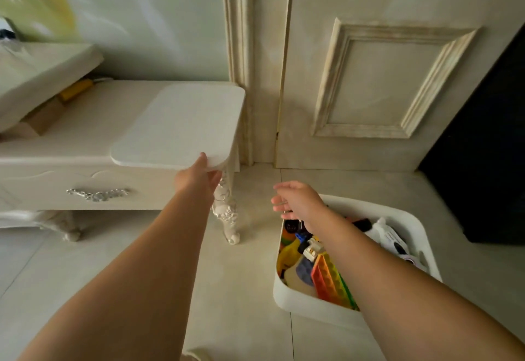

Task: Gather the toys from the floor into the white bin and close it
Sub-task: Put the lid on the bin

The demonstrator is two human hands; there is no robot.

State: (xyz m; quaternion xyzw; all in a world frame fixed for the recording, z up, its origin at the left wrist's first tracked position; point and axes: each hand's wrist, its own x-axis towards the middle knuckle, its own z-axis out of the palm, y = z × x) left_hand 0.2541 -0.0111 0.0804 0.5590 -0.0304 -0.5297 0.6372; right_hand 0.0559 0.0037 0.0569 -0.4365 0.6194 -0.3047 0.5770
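Gathering looks done: toys (326, 272) sit in white bin (306, 306) on the floor (250, 275), none loose in view; lid (176, 125) still off, lying at worktop (85, 139) right end; left hand (199, 176) grips lid's near corner; right hand (298, 201) relaxed, empty, above bin's far rim; closing remains.

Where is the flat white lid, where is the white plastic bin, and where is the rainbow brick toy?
Flat white lid (181, 125): head view, middle of its top face.
White plastic bin (306, 308): head view, near front wall.
Rainbow brick toy (324, 278): head view, its orange studded side.
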